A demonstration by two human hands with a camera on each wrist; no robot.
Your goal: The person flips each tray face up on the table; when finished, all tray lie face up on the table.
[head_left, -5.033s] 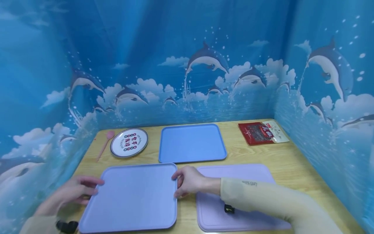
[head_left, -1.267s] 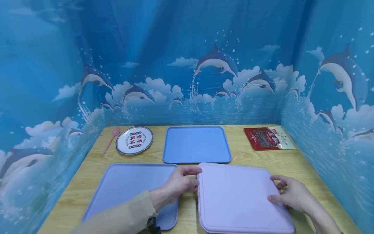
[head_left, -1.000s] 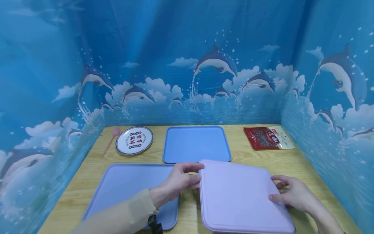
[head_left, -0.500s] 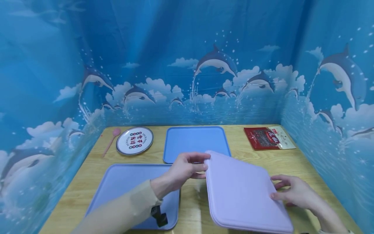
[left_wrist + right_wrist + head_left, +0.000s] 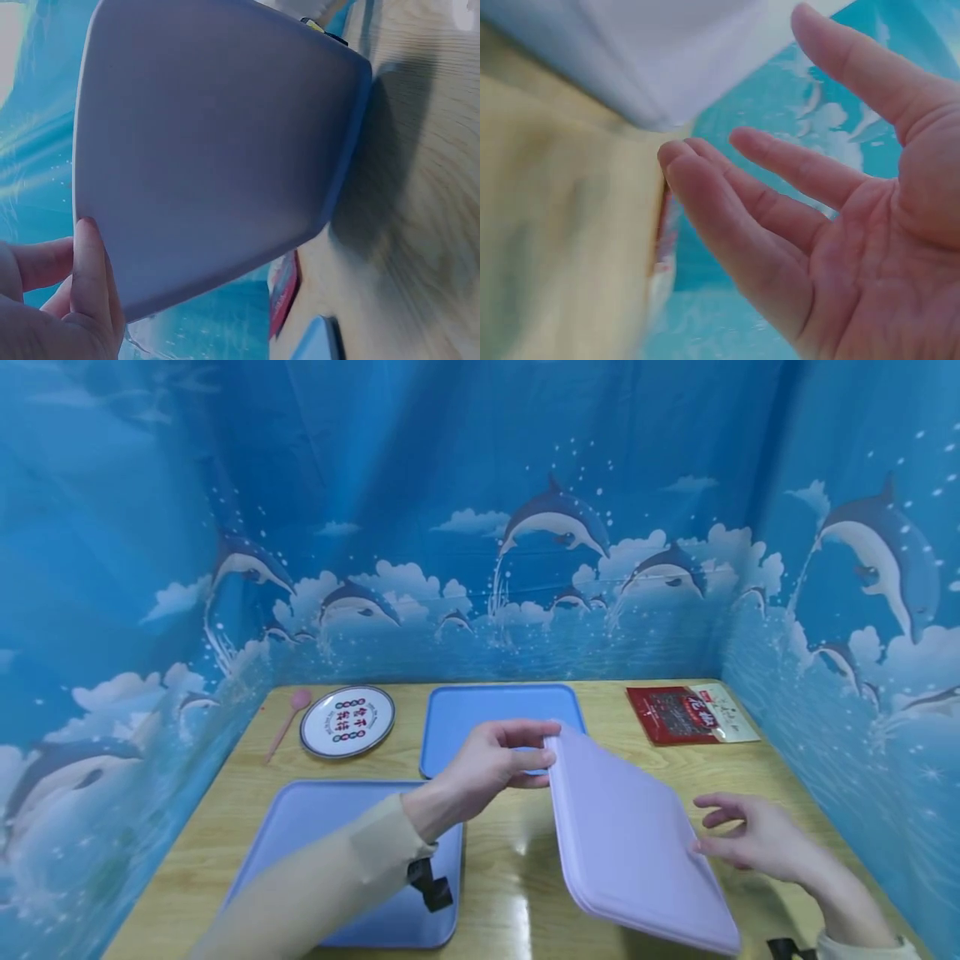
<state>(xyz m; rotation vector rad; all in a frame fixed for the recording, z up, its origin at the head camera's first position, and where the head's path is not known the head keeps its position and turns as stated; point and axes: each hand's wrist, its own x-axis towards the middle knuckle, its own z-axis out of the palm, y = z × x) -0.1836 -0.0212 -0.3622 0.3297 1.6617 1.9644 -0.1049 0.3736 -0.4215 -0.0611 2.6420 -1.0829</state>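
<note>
In the head view a light purple tray (image 5: 637,835) stands tilted at the right of the table, its left edge raised. My left hand (image 5: 498,770) pinches that raised edge near the far corner, thumb on one side and fingers on the other. The left wrist view shows the tray's other face (image 5: 210,142) and its low edge close to the tabletop. My right hand (image 5: 765,843) is beside the tray's right edge, fingers spread and slightly bent, with the thumb tip at the edge. In the right wrist view the palm (image 5: 885,277) faces the camera, holding nothing.
A second purple tray (image 5: 337,827) lies at the left, partly under my left sleeve. Behind are a blue tray (image 5: 480,714), a round plate (image 5: 347,721), a pink spoon (image 5: 288,720) and a red spice packet (image 5: 690,714). Dolphin-print curtains (image 5: 465,510) enclose the wooden table.
The right-hand purple tray has been lifted by its left edge and tipped steeply, my left hand rising rightward with it. My right hand's fingers have loosened from its right edge.
</note>
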